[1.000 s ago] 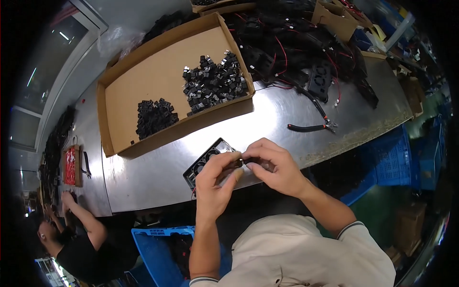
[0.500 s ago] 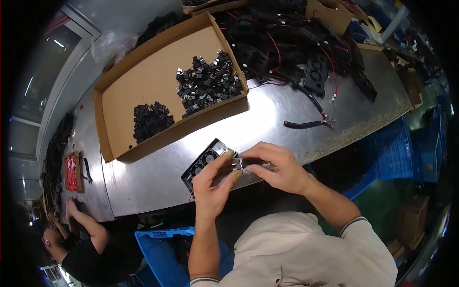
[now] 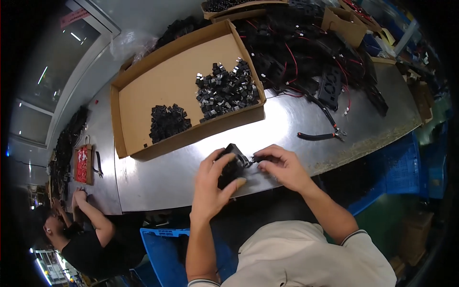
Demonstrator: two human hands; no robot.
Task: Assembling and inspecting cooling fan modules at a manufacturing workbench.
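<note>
Two hands meet over the near edge of the steel table. The left hand wraps a black fan, fingers curled over its top and thumb under it. The right hand pinches a small black plug at the fan's right corner, fingertips narrow. Far left, a cardboard tray holds two heaps of small black parts; to the right lie black pliers, with a tangle of wired fans beyond.

With the fan tilted off the table, it might slip from the thumb, or the plug might go in crooked if pushed askew.

Half a second ago the fan lay flatter; now it is raised on edge.
</note>
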